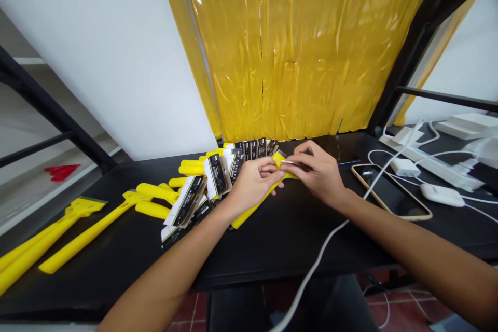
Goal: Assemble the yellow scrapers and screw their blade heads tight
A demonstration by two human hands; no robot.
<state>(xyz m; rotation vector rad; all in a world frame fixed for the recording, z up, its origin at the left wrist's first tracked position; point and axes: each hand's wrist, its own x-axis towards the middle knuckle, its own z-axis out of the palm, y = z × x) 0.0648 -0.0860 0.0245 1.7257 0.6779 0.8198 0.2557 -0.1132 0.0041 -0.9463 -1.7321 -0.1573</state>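
My left hand (252, 182) is closed round a yellow scraper (247, 215) near its head, with the handle slanting down toward the front edge. Beside it, my right hand (319, 172) pinches a thin, flat piece (288, 162) against the scraper's head. What that piece is, I cannot make out, as the fingers cover most of it. Left of my hands lies a pile of yellow-handled scrapers with black and white card sleeves (189, 199) on their heads. Farther left, bare yellow scrapers (91, 233) rest on the black tabletop (136, 264).
A phone (392, 192) in a gold-edged case lies to the right, by a white power strip (447, 163) and chargers. One white cable (330, 238) crosses the table's front edge. Yellow plastic strips (299, 52) hang behind, between black frame posts (408, 46).
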